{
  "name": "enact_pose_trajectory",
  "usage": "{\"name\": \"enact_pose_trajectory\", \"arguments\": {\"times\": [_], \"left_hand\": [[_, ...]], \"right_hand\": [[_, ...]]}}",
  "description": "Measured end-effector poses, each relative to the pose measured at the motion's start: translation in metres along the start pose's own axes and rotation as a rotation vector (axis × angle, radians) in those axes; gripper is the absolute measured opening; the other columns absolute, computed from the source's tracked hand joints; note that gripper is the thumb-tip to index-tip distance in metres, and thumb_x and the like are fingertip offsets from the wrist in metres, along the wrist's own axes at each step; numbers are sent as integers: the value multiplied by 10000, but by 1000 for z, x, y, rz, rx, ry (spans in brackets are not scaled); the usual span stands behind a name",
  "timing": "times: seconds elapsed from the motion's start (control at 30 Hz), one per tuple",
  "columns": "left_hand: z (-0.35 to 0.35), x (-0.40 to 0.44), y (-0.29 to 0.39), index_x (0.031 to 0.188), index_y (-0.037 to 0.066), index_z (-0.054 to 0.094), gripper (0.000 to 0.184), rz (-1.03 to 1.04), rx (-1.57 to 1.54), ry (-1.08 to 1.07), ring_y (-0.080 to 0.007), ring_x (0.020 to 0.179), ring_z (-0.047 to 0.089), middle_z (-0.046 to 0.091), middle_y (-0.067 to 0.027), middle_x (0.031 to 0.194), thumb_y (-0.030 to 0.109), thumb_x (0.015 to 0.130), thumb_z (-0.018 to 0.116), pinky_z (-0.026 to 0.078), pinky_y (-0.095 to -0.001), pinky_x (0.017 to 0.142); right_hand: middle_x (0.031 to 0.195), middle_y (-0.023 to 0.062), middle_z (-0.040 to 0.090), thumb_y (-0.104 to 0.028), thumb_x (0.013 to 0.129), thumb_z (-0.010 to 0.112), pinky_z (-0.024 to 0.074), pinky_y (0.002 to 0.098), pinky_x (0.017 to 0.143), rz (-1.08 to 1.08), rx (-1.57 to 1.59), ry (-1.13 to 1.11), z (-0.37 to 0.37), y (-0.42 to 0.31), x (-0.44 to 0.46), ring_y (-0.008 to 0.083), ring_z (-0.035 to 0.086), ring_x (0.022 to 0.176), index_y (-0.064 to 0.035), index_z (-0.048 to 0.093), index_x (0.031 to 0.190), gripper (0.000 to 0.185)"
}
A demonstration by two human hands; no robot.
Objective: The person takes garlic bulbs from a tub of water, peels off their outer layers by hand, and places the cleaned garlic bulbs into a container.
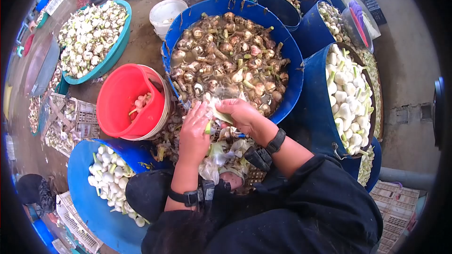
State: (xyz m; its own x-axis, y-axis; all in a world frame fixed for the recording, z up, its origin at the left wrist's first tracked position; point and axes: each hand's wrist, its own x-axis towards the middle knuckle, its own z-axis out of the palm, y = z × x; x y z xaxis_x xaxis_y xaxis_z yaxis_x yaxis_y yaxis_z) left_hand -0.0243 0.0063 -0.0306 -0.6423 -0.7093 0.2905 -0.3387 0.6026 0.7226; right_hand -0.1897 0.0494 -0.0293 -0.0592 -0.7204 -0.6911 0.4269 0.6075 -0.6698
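Where the bare left hand point(194, 124) and bare right hand point(242, 115) meet, the grip of each is closed on a pale, green-stalked garlic bulb point(215, 109), positioned above a heap of papery white skins point(221, 153). Beyond it sits a large round blue plastic tub point(295, 73) containing brown, unpeeled bulbs point(228, 47) in water. A round white plastic bucket point(160, 26) stands past the tub's far-left rim.

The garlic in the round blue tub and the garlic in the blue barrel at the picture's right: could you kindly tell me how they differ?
The tub garlic is brownish and soiled, while the barrel garlic is clean-looking and white. The tub garlic lies partly submerged, whereas the barrel garlic is piled with no liquid showing. Both are loose bulbs in large numbers.
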Motion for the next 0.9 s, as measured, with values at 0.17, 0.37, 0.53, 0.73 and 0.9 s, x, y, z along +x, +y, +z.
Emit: {"name": "enact_pose_trajectory", "arguments": {"times": [0.17,0.37,0.53,0.73,0.9], "left_hand": [[-3,2,-16,1106,-22,528,296,-772,-1419,442,-206,969,587,592,-122,1065,147,863,551,482,-334,844],[-23,-6,-26,1014,119,550,240,-1006,-1629,601,-74,671,563,610,17,876,315,879,519,448,-177,518],[-20,2,-6,888,99,536,197,-966,-1206,652,-65,536,502,569,12,722,294,878,514,313,-193,395],[-16,2,12,738,67,493,177,-796,-909,630,-53,382,389,479,-6,551,180,858,560,282,-202,336],[-25,2,-6,786,68,532,230,-1125,-1241,729,-66,356,380,499,-5,552,288,848,558,268,-213,309]], "right_hand": [[960,41,586,-174,890,493,427,248,716,-378,265,-232,13,14,-40,88,527,826,-3,552,1051,242],[1047,135,578,-180,822,527,409,403,894,-641,539,-275,-23,-1,-87,257,546,1018,-4,523,1074,308],[986,155,595,-329,772,637,489,353,721,-740,-1248,100,4,9,-71,240,621,810,-68,572,1089,416],[873,110,588,-110,739,635,491,342,666,-1121,-778,98,44,-3,-33,268,584,744,-41,598,968,242],[793,115,555,-216,753,618,475,389,660,-715,-1565,-132,13,42,-50,297,587,789,-59,586,828,177]]}}
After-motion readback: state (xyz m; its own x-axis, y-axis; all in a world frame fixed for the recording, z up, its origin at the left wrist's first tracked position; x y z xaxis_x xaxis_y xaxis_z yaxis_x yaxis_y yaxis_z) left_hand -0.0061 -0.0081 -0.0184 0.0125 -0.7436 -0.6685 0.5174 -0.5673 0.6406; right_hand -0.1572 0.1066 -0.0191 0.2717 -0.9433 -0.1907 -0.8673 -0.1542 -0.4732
